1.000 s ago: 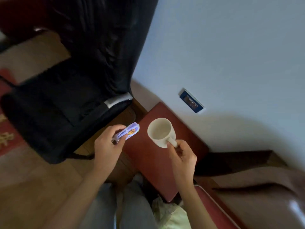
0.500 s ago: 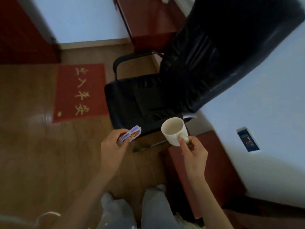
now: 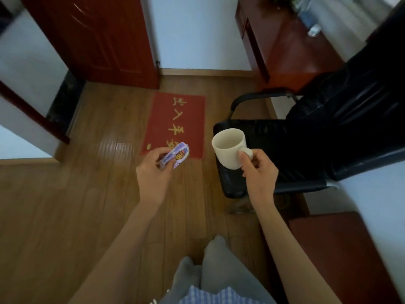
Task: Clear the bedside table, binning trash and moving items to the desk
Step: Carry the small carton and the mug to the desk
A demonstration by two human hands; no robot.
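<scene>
1 mug (image 3: 229,148), 1 wrapper (image 3: 175,156), held.

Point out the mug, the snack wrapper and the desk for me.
mug (image 3: 228,150): head view, on its outer side wall below the rim.
snack wrapper (image 3: 178,155): head view, on the printed face beyond the fingers.
desk (image 3: 291,44): head view, on a bare stretch of its red-brown top.
</scene>
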